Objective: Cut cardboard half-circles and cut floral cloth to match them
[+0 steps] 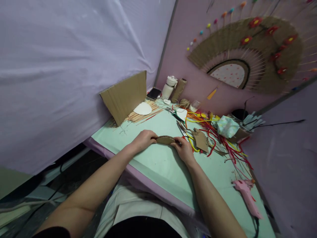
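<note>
Cardboard piece (pixel 165 140) — brown; tabletop (pixel 160 168) — pale mint; pink glue gun (pixel 248 197).

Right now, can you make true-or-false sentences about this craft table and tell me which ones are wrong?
1. The left hand and right hand hold the curved cardboard piece. True.
2. The glue gun is blue. False: the glue gun is pink.
3. Red flowers decorate the brown fan on the wall. True.
4. The scissors lie beside the left hand. False: the scissors are near the right hand.
</note>
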`<state>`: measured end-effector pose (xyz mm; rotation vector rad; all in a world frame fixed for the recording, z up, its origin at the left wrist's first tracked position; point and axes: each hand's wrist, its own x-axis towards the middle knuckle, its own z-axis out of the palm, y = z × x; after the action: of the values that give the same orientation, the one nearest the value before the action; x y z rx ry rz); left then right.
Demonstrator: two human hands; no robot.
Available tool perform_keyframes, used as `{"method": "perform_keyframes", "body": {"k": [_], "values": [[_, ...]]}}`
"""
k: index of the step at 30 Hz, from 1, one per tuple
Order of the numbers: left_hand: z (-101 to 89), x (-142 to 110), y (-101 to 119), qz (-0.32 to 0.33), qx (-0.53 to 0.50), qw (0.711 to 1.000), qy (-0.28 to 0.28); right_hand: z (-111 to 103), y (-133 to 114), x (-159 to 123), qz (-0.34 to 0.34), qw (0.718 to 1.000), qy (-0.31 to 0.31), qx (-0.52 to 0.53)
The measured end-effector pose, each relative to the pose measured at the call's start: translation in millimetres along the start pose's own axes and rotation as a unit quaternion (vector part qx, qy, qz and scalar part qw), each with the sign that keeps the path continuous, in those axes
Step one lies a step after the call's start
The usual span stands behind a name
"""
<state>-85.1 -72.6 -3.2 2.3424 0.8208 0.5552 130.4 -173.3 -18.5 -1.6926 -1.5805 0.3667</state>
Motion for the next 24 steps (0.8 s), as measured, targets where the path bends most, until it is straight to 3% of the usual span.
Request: {"method": "perform_keyframes", "body": {"k": [18,24], "values": [[3.4,-3.3,-0.9,0.012,0.023,1.000,0.018,4.3,1.7,-1.4,-0.009,1.000,0.003,-0.023],[-0.3,0.7,9.7,0.001,0.038,0.999,0.004,2.2,0.2,-0.3,-0.018,0.999,-0.007,-0.050]]}}
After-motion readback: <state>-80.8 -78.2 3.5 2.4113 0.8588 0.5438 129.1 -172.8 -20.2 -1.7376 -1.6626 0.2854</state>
